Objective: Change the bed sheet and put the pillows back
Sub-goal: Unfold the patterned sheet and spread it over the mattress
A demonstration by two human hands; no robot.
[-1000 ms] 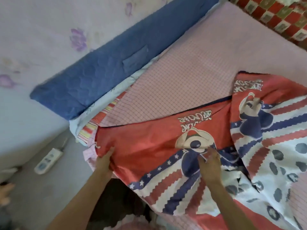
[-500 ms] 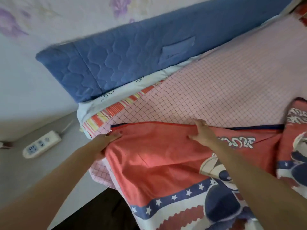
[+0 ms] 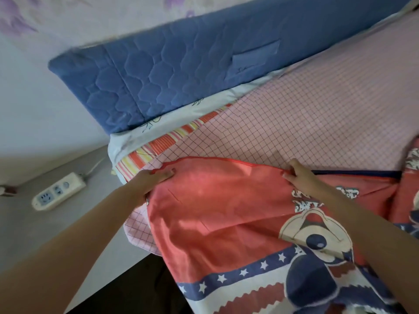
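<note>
The bed (image 3: 328, 105) fills the right and middle of the view, its top covered by a pink checked sheet (image 3: 294, 123) that lies flat up to the blue quilted headboard (image 3: 172, 71). That headboard stands against a pale wall with purple flowers (image 3: 34, 23). Between headboard and checked sheet, a light blue layer (image 3: 172, 123) and a red-and-yellow striped layer (image 3: 158, 143) show as narrow bands along the mattress edge.

A red sheet (image 3: 226, 211), printed with a cartoon figure, stars and blue and white stripes, lies over the near part of the bed. Its piped top edge runs across the checked sheet between the two hands, and its near side hangs over the mattress corner. A corner of checked cloth hangs out from under it at the bed's left edge.

The left hand (image 3: 152, 180) grips the red sheet's corner at the mattress edge, fingers curled over the hem. The right hand (image 3: 299, 175) pinches the same hem further right, fingers bent onto the cloth.

Left of the bed is a strip of grey floor (image 3: 56, 223), where a white power strip (image 3: 59, 191) lies with its cord leading toward the wall, well apart from the bed corner.
</note>
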